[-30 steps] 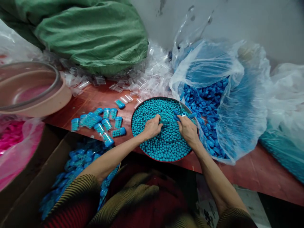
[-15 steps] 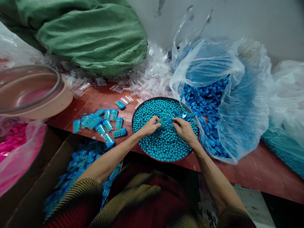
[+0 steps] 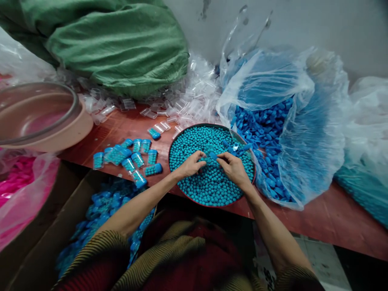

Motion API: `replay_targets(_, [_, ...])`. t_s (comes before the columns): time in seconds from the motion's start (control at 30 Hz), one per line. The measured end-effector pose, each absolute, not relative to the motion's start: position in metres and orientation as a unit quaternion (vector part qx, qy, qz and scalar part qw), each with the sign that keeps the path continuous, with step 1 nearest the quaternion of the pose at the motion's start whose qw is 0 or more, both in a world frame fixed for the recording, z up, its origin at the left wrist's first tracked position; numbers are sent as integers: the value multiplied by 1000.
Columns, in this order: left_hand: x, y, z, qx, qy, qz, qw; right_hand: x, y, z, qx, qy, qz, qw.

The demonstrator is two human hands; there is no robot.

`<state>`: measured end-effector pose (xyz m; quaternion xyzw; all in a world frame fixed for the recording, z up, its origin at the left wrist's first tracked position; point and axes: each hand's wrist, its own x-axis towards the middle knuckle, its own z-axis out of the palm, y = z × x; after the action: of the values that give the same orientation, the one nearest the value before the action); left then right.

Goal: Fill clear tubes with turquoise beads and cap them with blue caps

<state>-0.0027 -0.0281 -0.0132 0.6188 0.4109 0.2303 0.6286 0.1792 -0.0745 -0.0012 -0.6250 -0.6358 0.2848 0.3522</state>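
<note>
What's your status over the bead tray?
Left hand gripping clear container above the beads. Right hand pinching blue cap right beside it; can't tell if seated. Loose blue caps just beyond right hand.

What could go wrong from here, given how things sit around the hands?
The small blue piece pinched in the right hand could slip into the beads.
The bead-filled tray sits at the front edge of the table, so a bump might spill some.
The left forearm could catch the capped container lying near that edge.

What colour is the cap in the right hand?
Blue; the cap in the right hand shows best in the head view.
</note>
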Motion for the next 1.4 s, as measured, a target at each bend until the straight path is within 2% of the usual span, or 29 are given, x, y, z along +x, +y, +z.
replay_targets(0.13, [1, -35, -15, 606, 383, 271, 642, 164, -72, -9, -612, -544, 384, 427])
replay_targets(0.27, [0, -39, -14, 595, 375, 279, 654, 163, -73, -8, -604, -519, 406, 448])
replay_targets(0.47, [-2, -42, -1, 574, 375, 258, 680, 167, -81, -1, -602, -571, 350, 435])
replay_targets(0.73, [8, -52, -11, 569, 402, 316, 644, 180, -78, 1, -557, -662, 358, 351])
replay_targets(0.9, [-2, -49, -8, 559, 383, 262, 687, 188, -78, 6, -508, -616, 488, 353])
replay_targets(1.03, [-10, -48, -3, 587, 361, 234, 686, 185, -74, 0, -514, -483, 565, 427])
replay_targets(1.17, [-8, -52, -3, 610, 372, 248, 654, 171, -74, -6, -552, -500, 502, 441])
replay_targets(1.4, [1, -55, -6, 629, 366, 355, 587, 144, -96, -5, -573, -731, 226, 295])
